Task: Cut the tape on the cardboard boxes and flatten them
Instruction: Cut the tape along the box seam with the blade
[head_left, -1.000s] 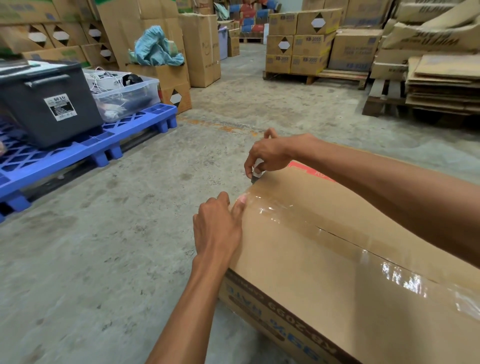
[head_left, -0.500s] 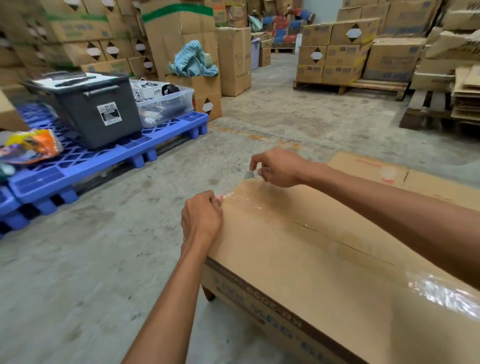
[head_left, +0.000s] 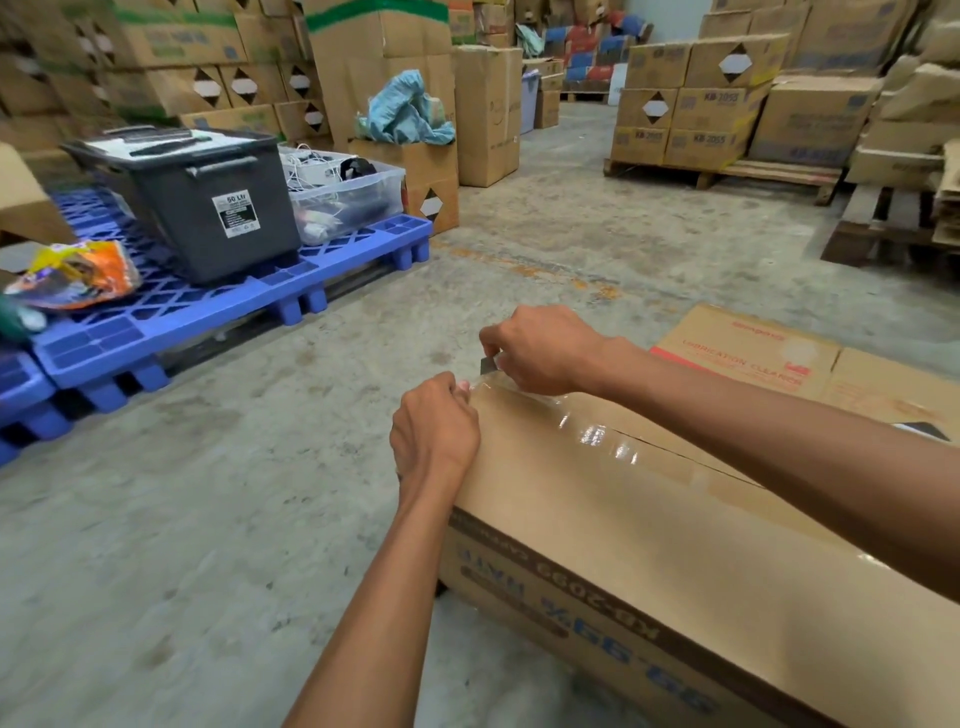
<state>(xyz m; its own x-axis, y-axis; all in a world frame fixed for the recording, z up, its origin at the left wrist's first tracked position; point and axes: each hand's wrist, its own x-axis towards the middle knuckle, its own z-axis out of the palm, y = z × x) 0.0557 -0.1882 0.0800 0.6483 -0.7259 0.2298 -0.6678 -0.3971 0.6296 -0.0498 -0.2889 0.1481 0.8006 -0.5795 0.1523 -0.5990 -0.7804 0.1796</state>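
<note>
A large brown cardboard box (head_left: 649, 545) lies on the concrete floor at the lower right, with clear shiny tape (head_left: 597, 434) running along its top seam. My left hand (head_left: 434, 434) is curled over the box's far-left top corner, its fingers pressed on the tape's end. My right hand (head_left: 545, 348) grips a small metal blade (head_left: 488, 365) whose tip sits at the box's end edge, right beside my left hand. Most of the blade is hidden in the fist.
A flattened printed carton (head_left: 753, 353) lies behind the box. A blue plastic pallet (head_left: 218, 306) on the left bears a grey bin (head_left: 208, 208) and a clear tub (head_left: 348, 197). Stacked boxes (head_left: 701, 104) on wooden pallets stand at the back.
The view has swung left, so the box and hands sit further right. My right hand with the blade stays at the box's end edge; my left hand has curled tighter on the corner.
</note>
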